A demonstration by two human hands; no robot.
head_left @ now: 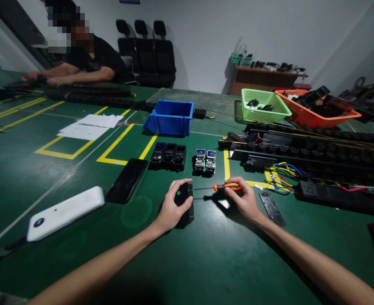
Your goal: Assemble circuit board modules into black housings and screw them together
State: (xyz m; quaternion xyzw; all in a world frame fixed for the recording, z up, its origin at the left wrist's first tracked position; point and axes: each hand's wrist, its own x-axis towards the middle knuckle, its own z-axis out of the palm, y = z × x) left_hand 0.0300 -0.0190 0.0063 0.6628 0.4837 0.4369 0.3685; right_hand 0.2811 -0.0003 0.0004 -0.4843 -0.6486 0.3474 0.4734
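Observation:
My left hand [171,207] is closed around a small black box [184,199] with a green dot, standing on the green table. In my right hand [244,201] is an orange and black screwdriver [227,187], its thin shaft pointing left at the side of the box. Whether the tip touches the box I cannot tell. Behind the box stand two small circuit boards [205,162] with little screens. Left of these boards are three black housings [168,156] side by side. A flat black cover [272,209] lies to the right of my right hand.
A black phone [127,180] and a white device [65,213] lie at left, papers [91,126] beyond. Further back are blue [169,118], green [265,106] and orange [320,114] bins. Long black wired assemblies [317,148] fill the right. A person [91,63] works at the far left.

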